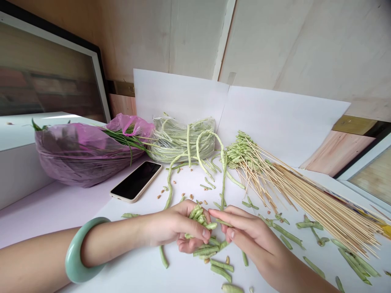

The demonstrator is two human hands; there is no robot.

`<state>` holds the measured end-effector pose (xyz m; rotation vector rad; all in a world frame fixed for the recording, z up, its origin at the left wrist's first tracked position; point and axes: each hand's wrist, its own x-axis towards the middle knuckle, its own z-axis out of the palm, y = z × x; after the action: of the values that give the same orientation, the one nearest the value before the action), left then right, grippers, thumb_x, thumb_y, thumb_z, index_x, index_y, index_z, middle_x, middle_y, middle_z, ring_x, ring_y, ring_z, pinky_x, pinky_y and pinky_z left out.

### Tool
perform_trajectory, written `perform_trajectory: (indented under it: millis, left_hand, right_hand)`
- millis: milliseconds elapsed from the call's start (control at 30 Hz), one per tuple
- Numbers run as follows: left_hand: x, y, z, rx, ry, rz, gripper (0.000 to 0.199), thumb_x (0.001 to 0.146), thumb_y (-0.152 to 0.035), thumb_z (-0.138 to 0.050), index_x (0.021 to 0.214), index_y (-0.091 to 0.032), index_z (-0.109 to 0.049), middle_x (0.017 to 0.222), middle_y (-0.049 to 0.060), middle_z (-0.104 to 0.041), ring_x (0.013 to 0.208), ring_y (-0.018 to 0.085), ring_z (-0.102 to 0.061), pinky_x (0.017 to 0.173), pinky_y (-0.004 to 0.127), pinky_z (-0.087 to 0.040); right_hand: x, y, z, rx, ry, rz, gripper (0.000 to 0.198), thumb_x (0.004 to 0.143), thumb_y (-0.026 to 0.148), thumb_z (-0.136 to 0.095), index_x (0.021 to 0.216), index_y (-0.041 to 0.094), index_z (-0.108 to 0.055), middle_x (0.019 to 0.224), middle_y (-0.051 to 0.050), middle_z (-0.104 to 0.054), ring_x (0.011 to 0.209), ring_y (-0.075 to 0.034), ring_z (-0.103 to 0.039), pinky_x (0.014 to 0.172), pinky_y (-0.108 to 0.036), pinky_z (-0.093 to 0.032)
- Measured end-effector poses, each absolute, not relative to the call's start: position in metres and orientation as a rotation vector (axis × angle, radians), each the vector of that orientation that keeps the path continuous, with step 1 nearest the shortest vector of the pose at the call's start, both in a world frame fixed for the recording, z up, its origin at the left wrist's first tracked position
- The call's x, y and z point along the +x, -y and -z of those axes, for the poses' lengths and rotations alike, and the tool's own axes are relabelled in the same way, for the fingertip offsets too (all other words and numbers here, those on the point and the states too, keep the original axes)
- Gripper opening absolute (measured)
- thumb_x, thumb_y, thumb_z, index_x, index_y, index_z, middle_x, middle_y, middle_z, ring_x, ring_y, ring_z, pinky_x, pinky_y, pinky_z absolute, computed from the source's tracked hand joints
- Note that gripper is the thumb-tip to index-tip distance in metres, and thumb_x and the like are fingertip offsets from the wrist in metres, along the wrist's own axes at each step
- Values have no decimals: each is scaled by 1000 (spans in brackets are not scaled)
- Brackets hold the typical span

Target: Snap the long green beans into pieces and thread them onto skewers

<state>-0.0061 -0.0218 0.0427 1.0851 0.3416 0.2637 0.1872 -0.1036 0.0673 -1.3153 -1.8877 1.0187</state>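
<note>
Illumination: bright, soft and even across the white tabletop [131,266]; shadows are faint. Glare: a bright streak on the ledge [55,116] at left; a mild highlight on the bracelet [72,256]. Focus: bean pieces [198,215] and skewers [320,197] are distinct; the window pane [45,85] at left is blurred. Distortion: wide-angle stretch tilts the window frame [99,77]. Tone: the wall [336,44] darkens toward the upper right corner.
</note>
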Motion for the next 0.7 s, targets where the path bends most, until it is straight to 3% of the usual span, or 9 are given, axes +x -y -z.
perform_trajectory:
  millis: [233,367,533,700]
  left_hand:
    - [-5,20,-39,1069,-381,-350,11,64,-20,-67,69,-11,-62,50,-2,-55,35,6,-41,38,19,-29]
    - [-4,18,-37,1261,-463,-413,19,65,-21,-64,82,-13,-59,61,-2,-59,40,7,-45,41,20,-35]
    - [-8,21,-43,2078,-548,-612,19,76,-12,-53,94,-14,-62,79,2,-61,68,13,-54,64,24,-44]
    - [-9,23,-47,2497,-465,-488,35,72,-4,-50,103,-14,-62,94,7,-62,85,18,-58,79,28,-48]
  right_hand:
    - [193,100,-62,-1415,1809,-963,34,95,28,-42,119,21,-65,87,-5,-60,79,-20,-58,72,-34,-49]
    - [202,95,-65,-1520,1744,-926,29,92,31,-47,115,22,-63,74,-2,-62,75,-20,-62,74,-35,-50]
    - [218,84,-67,-1502,1677,-903,13,88,33,-53,97,25,-57,81,0,-68,71,-17,-64,70,-30,-51]
    - [222,80,-65,-1510,1736,-953,9,88,32,-53,88,23,-54,79,-1,-71,74,-17,-66,71,-29,-51]
